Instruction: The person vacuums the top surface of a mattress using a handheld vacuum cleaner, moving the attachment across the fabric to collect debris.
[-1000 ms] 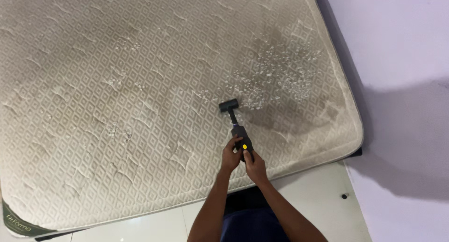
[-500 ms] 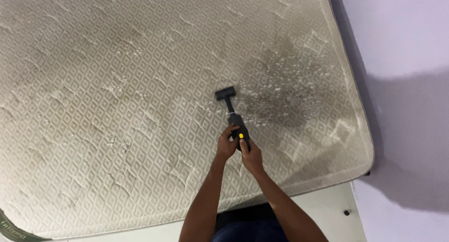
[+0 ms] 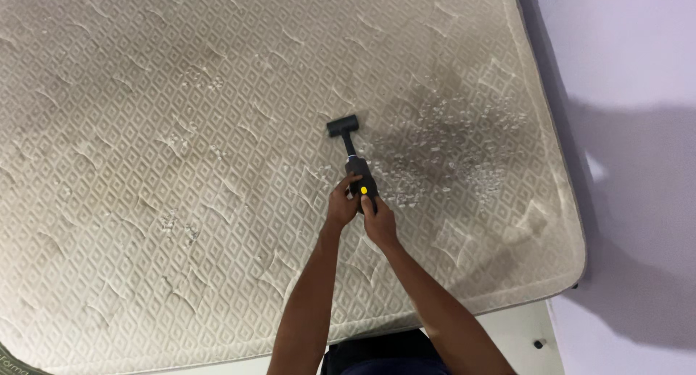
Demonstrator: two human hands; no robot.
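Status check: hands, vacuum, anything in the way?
Left hand and right hand both grip the handheld vacuum. Nozzle on mattress, beside white crumbs. Nothing blocking.

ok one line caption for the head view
Both hands, left and right, grip a black handheld vacuum on a quilted mattress beside white crumbs.

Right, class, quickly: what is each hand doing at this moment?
Left hand: closed on the vacuum handle.
Right hand: closed on the same handle, just behind the left.
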